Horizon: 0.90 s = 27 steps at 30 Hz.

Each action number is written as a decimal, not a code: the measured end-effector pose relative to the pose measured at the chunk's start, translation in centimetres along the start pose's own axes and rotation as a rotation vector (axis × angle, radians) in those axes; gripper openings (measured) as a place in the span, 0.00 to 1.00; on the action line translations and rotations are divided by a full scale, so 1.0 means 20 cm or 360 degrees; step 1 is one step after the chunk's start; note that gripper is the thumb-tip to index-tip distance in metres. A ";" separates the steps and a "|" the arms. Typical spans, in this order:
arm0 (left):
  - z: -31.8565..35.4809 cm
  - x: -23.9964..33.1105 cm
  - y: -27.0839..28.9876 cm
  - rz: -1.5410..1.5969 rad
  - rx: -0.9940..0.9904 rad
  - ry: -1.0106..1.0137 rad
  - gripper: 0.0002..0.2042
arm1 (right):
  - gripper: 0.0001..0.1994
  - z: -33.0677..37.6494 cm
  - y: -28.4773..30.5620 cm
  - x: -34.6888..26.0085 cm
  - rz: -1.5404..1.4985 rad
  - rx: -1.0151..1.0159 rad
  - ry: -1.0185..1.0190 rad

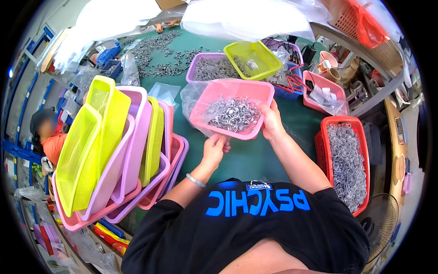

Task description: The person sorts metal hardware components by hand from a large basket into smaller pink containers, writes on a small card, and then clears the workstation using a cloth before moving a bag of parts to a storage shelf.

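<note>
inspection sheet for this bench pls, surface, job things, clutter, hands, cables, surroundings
surface: green table top, largely covered.
job's things: pink basket partly filled with small metal rings, tilted, held above the table.
clutter: leaning stack of yellow, pink and purple baskets at left; red basket of rings at right; purple basket and yellow basket behind; loose rings farther back; clear plastic bags.
hands: left hand under the pink basket's near edge; right hand grips its right corner.
cables: nothing seen.
surroundings: another person at far left; fan lower right; shelf with a woven basket.
</note>
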<state>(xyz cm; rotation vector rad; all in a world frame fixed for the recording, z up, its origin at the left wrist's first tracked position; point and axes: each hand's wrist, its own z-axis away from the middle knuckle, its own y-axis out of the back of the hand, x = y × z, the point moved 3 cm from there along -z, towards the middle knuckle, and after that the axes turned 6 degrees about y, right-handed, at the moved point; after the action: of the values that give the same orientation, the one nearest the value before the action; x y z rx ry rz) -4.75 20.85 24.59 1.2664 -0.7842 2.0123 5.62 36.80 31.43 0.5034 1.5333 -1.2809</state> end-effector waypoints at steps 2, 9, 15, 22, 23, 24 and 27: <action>-0.01 -0.01 -0.01 0.0009 -0.0008 0.0016 0.09 | 0.25 -0.01 0.02 0.01 0.0031 -0.0041 0.0058; 0.00 -0.01 -0.03 0.0080 -0.0021 0.0037 0.09 | 0.31 -0.02 0.02 0.03 0.0090 -0.0031 -0.0018; 0.01 -0.01 -0.02 0.0076 -0.0005 0.0037 0.08 | 0.35 -0.03 0.00 0.02 0.0070 -0.0077 0.0055; 0.01 0.02 0.02 0.0084 0.0007 -0.0058 0.07 | 0.38 -0.14 -0.09 -0.02 0.0389 -0.0149 0.0373; 0.01 0.03 0.01 0.0089 0.0006 -0.0055 0.07 | 0.38 -0.17 -0.12 -0.04 0.0577 -0.0185 0.0529; 0.00 0.05 0.01 0.0092 -0.0006 -0.0079 0.07 | 0.38 -0.19 -0.15 -0.06 0.0765 -0.0218 0.0685; -0.02 0.10 0.01 0.0130 0.0009 -0.0118 0.06 | 0.37 -0.16 -0.36 -0.19 0.1581 -0.0233 0.0942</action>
<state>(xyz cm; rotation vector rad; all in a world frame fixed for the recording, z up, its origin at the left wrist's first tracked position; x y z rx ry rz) -5.87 21.36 26.35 1.3385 -0.8789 2.0431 -0.12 38.22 37.71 1.4111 1.4773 -0.2429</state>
